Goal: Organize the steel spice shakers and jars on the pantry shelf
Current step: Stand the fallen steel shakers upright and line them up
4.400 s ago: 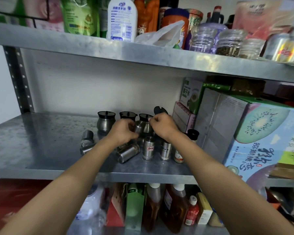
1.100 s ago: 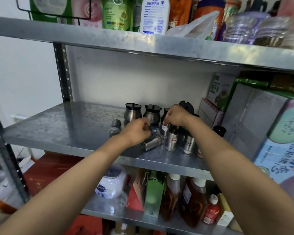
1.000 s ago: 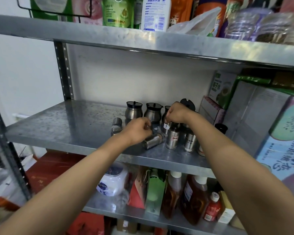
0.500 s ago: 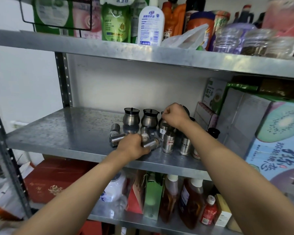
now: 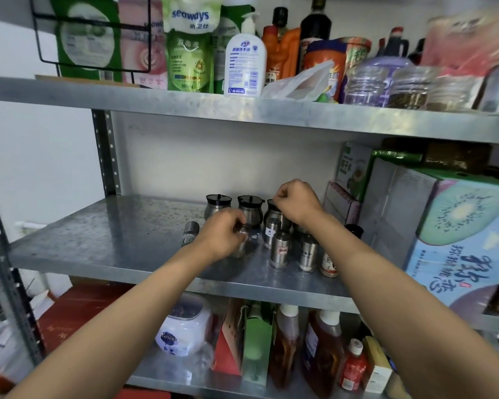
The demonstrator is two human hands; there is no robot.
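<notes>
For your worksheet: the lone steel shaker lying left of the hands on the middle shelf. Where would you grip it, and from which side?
Probably across the round body of the lone shaker, fingers coming down from above: it appears tipped over, with open shelf to its left.

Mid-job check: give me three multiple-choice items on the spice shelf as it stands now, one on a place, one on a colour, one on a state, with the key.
1. Where is the kiwi-print carton?
A. right end of the middle shelf
B. top shelf
C. bottom shelf

2. What colour are the lids of the round steel jars?
A. red
B. black
C. white

3. What is the left hand doing?
A. hanging idle
B. pressing flat on the shelf
C. gripping a steel shaker

Key: 1 A, it stands right of the shakers. 2 B, dark caps top them. 3 C, fingers curl around it.
</notes>
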